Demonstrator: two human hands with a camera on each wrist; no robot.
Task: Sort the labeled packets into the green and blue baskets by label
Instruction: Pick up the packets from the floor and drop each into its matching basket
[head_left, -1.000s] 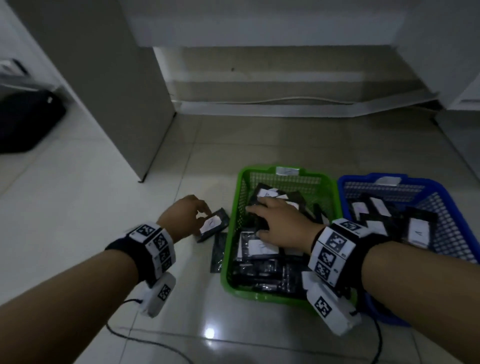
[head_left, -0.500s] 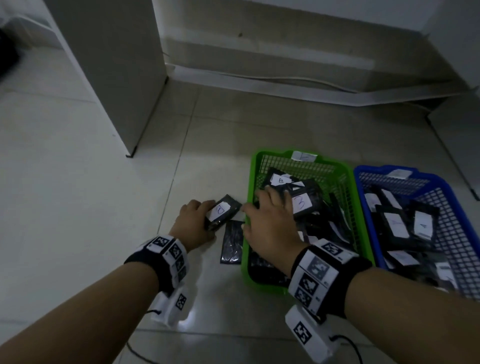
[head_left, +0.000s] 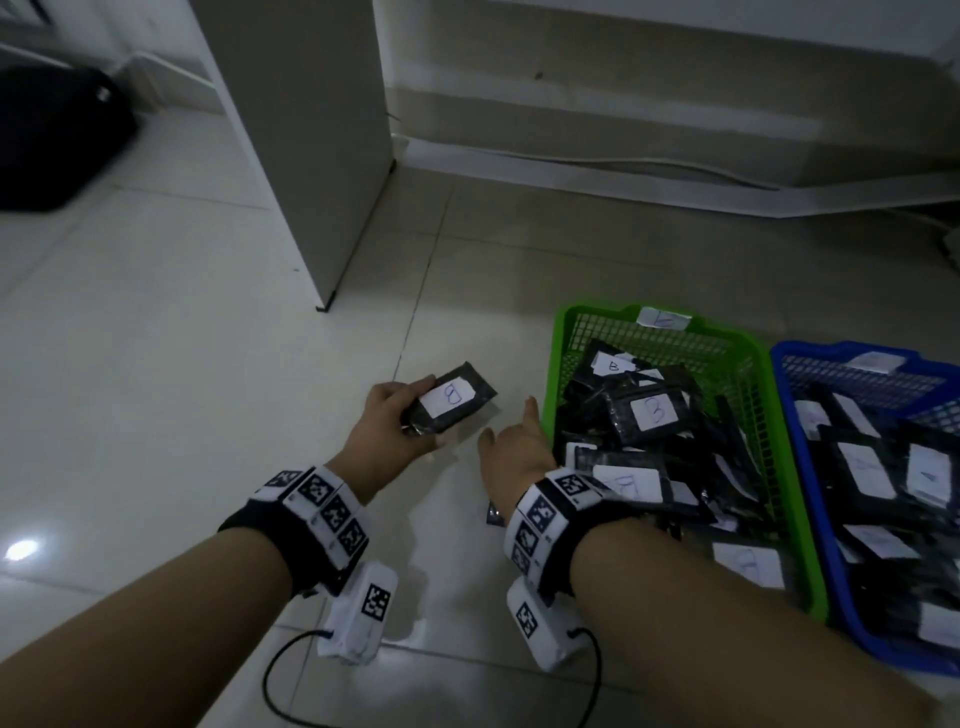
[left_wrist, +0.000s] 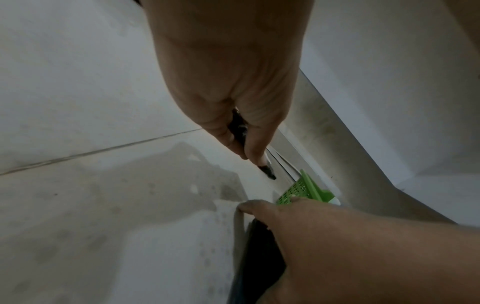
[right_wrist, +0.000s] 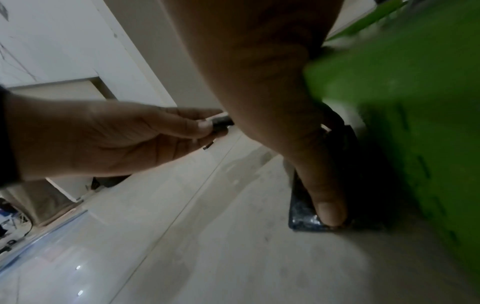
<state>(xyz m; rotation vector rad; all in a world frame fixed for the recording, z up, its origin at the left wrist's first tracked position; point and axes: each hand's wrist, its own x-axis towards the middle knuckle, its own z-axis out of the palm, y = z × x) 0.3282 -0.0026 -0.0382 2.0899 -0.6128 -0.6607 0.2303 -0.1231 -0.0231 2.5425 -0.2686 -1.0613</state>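
My left hand (head_left: 410, 415) grips a black packet (head_left: 449, 397) with a white label marked B, raised off the floor left of the green basket (head_left: 560, 338). In the left wrist view the packet's edge (left_wrist: 239, 128) shows between the fingers. My right hand (head_left: 508, 436) lies palm down on the floor against the basket's left wall. In the right wrist view one straight finger (right_wrist: 327, 205) presses on a second dark packet (right_wrist: 302, 218) lying flat there. The green basket holds several B packets. The blue basket (head_left: 779, 358) to its right holds several more packets.
A grey cabinet panel (head_left: 311, 156) stands on the tiled floor behind and left of my hands. A cable (head_left: 623, 166) runs along the back wall's foot. A black bag (head_left: 57, 140) sits at the far left. Camera cables trail under my wrists.
My right hand has come out of the green basket and down onto the floor packet beside it. My left hand has lifted the B packet slightly higher and to the left.
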